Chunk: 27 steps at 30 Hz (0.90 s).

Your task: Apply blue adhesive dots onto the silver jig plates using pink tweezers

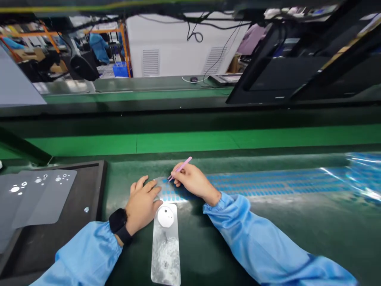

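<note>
My right hand [190, 178] pinches a pair of pink tweezers [182, 167], its tips down at the left end of a long clear strip [268, 182] dotted with rows of small blue stickers. Beside that end my left hand [143, 204] lies with fingers spread, fingertips by the strip's edge, nothing in its grasp. Just below, a silvery phone-shaped plate [166, 254] lies flat, with a white octagonal piece [165, 216] with small dark holes near its top. Whether the tweezers hold a sticker is too small to tell.
At left, a dark tray [89, 186] carries several grey phone-shaped sheets [61, 198] and a small round bit [86, 209]. The strip bunches up at the right. Behind the green bench [208, 242] stand a ledge [143, 85] and dark monitors [268, 71].
</note>
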### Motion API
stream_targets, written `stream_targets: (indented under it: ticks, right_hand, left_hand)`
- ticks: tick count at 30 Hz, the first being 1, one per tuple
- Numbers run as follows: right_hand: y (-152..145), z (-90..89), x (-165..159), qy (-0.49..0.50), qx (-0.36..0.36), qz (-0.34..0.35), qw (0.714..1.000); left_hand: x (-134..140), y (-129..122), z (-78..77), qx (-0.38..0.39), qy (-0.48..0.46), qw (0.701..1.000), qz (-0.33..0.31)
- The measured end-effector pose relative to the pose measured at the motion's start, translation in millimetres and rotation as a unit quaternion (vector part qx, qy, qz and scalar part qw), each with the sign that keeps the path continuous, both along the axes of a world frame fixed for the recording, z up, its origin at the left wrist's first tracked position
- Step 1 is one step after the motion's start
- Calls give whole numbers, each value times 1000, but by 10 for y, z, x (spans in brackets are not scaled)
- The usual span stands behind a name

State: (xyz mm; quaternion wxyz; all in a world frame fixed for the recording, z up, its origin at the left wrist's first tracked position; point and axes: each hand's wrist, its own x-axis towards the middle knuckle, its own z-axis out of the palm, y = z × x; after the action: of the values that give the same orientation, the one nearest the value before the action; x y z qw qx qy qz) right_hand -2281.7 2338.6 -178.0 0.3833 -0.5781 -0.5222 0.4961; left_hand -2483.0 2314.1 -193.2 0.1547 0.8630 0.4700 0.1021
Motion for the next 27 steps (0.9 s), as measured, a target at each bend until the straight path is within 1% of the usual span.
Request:
stream_targets:
  ticks: [4,9,15,22,27]
  right_hand:
    - [24,6,-2,-19,-35,-3,999]
    - [9,-55,27,-34,-50,0,998]
    - [9,-39,16,-70,-61,4,996]
    - [32,-37,-10,-50,-68,1,996]
    - [36,-49,-10,-33,-54,1,998]
  left_hand:
    - [16,-22,-16,-1,4,1000,-9]
    - [42,-48,-30,6,25,1000,-17]
    - [46,-65,-44,20,51,998,-17]
    - [61,-64,-55,27,52,998,-13]
    - [62,-59,-50,31,36,999,-15]
